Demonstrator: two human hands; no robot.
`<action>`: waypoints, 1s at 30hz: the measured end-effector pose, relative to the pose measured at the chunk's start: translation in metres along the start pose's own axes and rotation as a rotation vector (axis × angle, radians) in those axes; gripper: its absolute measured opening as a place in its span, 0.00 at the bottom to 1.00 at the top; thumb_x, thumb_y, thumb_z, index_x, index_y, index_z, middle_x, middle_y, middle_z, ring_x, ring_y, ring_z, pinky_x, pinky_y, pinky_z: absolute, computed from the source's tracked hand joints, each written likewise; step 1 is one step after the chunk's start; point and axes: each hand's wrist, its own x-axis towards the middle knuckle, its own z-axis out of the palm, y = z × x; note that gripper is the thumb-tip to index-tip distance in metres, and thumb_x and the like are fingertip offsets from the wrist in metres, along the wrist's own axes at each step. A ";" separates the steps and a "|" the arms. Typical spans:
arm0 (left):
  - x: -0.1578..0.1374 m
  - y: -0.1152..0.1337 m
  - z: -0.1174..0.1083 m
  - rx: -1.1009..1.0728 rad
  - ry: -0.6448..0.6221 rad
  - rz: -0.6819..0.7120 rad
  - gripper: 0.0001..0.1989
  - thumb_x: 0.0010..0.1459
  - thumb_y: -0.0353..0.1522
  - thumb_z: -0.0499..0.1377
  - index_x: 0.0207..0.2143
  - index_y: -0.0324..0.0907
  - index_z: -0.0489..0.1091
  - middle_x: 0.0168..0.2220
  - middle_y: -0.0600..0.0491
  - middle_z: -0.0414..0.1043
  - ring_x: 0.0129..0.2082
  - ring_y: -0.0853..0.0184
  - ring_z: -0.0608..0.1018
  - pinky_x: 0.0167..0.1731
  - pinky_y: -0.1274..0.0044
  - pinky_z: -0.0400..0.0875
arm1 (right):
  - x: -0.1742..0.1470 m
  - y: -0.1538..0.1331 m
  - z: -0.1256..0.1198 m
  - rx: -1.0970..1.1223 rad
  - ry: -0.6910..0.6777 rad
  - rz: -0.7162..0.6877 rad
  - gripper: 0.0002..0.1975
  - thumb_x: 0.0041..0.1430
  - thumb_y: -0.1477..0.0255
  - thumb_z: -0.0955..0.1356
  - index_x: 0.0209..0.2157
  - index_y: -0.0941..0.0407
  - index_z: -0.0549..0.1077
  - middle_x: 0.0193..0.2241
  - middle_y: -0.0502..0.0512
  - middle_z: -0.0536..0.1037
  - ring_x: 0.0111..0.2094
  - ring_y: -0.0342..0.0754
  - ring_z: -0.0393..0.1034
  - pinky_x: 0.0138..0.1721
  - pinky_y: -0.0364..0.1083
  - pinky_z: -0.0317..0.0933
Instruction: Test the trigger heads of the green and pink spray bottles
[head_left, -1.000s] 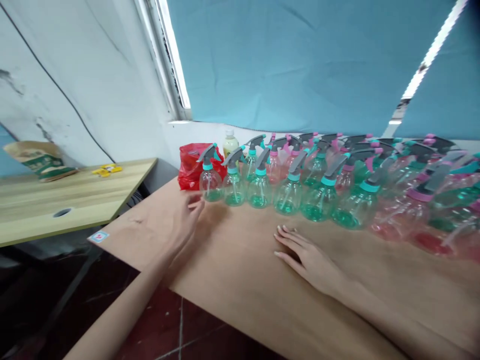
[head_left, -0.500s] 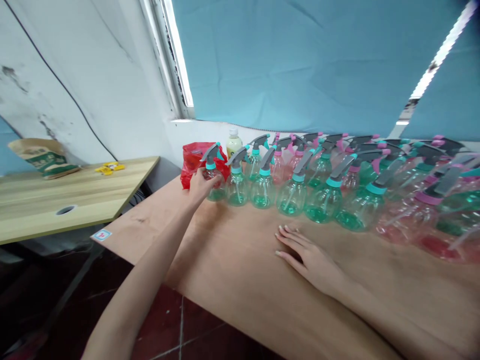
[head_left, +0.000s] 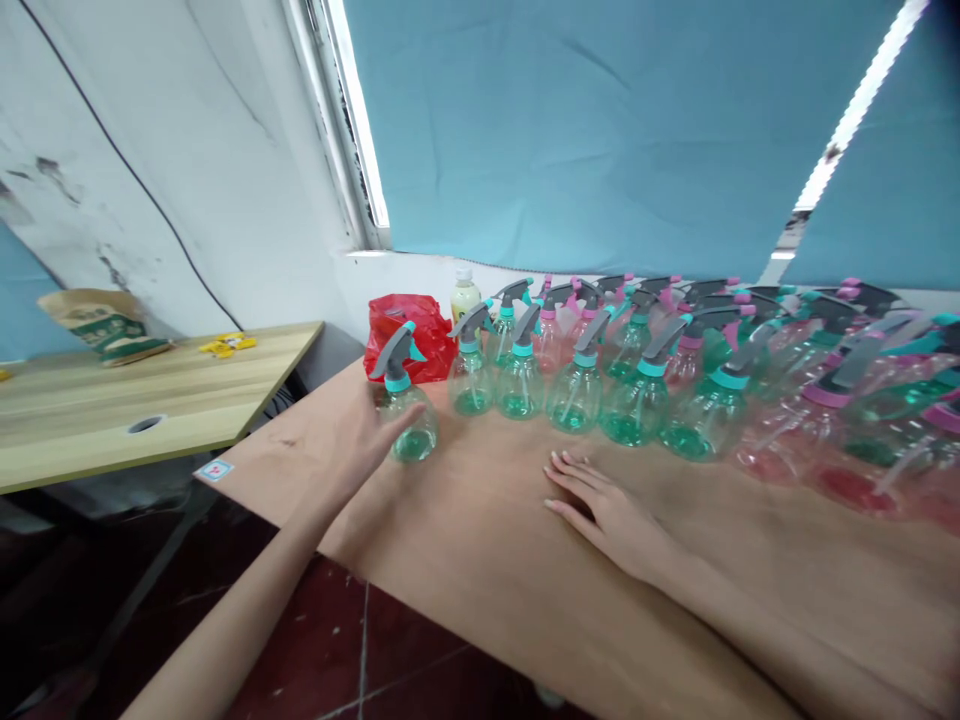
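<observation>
My left hand point(head_left: 364, 440) is wrapped round a clear green spray bottle point(head_left: 414, 443) with a grey and teal trigger head. The bottle is near upright, in front of a crumpled red plastic bag point(head_left: 411, 335); whether its base touches the table cannot be made out. Some of my left fingers are hidden behind it. My right hand point(head_left: 611, 515) lies on the brown table point(head_left: 465, 540), fingers stretched out and holding nothing. Just beyond it stands a row of green spray bottles, the nearest being a teal-collared green bottle point(head_left: 574, 400).
Pink spray bottles point(head_left: 787, 440) mix with green ones in a dense group along the wall. A pale yellow bottle point(head_left: 465, 295) with a white cap stands beside the red bag. On the left, a wooden desk point(head_left: 187, 400) carries yellow packets point(head_left: 227, 345) and a brown paper bag point(head_left: 105, 325).
My left hand has brought the green spray bottle from the row's left end, beside the red bag, towards me and slightly left. My right hand stays resting on the table.
</observation>
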 end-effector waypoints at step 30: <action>-0.090 0.209 0.127 -0.428 -0.692 0.450 0.33 0.49 0.47 0.64 0.54 0.46 0.59 0.53 0.48 0.67 0.51 0.57 0.71 0.48 0.64 0.67 | -0.093 0.037 -0.079 0.564 0.236 0.213 0.46 0.42 0.60 0.76 0.60 0.51 0.53 0.57 0.61 0.64 0.59 0.60 0.58 0.57 0.61 0.56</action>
